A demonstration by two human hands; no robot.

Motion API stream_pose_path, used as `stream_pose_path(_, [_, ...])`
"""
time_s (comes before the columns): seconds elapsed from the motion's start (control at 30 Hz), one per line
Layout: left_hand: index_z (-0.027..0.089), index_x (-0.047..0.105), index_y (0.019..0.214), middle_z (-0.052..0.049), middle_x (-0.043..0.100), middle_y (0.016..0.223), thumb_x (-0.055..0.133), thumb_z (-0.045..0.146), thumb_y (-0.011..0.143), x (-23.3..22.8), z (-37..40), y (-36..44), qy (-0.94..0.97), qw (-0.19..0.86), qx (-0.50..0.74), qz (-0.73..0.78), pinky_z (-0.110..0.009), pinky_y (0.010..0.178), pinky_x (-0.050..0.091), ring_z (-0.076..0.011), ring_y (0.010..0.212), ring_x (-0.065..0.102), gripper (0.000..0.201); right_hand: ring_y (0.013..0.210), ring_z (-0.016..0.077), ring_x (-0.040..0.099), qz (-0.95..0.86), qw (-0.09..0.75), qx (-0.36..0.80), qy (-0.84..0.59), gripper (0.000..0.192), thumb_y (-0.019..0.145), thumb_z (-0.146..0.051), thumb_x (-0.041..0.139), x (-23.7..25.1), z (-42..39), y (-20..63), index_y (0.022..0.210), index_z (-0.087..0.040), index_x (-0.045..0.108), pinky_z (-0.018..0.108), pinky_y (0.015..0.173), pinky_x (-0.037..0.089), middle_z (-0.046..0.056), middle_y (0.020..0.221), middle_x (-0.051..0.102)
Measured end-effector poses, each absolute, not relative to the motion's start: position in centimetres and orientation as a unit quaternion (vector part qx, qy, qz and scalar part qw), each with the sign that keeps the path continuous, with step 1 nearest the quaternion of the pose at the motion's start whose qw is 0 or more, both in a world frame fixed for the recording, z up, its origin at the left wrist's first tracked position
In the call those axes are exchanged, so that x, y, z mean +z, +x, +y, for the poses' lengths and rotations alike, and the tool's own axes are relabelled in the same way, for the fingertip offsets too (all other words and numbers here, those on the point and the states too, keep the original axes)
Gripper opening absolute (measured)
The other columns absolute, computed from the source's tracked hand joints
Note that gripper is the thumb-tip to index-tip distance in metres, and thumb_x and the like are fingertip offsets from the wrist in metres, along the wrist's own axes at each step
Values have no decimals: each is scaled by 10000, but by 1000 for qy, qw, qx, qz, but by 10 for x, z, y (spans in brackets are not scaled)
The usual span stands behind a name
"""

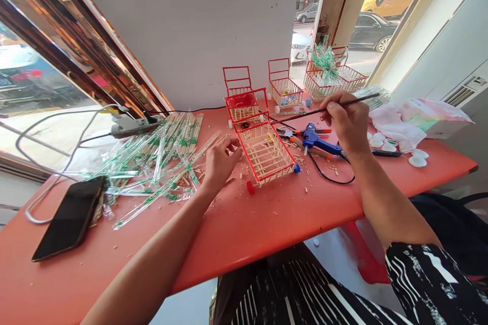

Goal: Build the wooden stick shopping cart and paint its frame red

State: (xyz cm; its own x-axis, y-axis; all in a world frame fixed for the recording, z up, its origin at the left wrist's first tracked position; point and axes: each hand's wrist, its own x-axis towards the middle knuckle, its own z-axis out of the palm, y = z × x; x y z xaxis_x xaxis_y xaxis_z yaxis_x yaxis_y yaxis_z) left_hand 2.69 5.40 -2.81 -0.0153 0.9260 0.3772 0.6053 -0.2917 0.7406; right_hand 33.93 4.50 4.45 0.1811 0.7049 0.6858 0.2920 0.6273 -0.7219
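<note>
A small cart [266, 151] built of wooden sticks with red edges lies tilted on the orange table [267, 223], one blue wheel and one red wheel showing. My left hand [221, 161] rests beside its left side, fingertips touching the red rim. My right hand [345, 121] hovers over the table to the right and pinches a long thin dark brush [305, 112] whose tip points left toward the cart's top.
A blue glue gun [318, 142] and pliers [295, 133] lie under my right hand. Two finished carts [241, 96] [284, 86] and a basket [335, 78] stand at the back. Chopstick wrappers [160, 157], a phone [70, 216], a power strip [133, 124] and white caps [417, 158] lie around.
</note>
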Motion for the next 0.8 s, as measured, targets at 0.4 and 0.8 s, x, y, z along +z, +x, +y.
stream_pose_path(0.4, [223, 810, 963, -6, 778, 870, 673, 235, 826, -27, 53, 27, 682, 180, 428, 565, -277, 742, 509, -161, 717, 626, 194, 593, 133, 573, -632, 641, 146, -411, 360, 928, -548, 744, 44, 45, 337, 739, -263, 629, 301, 515, 423, -3, 671, 645])
stream_pose_path(0.8, [210, 820, 932, -2, 752, 832, 663, 217, 803, -27, 53, 26, 684, 160, 436, 563, -271, 709, 473, -147, 693, 584, 204, 517, 127, 512, -623, 656, 149, -400, 277, 940, -419, 691, 52, 37, 343, 716, -260, 658, 327, 500, 335, -6, 605, 618])
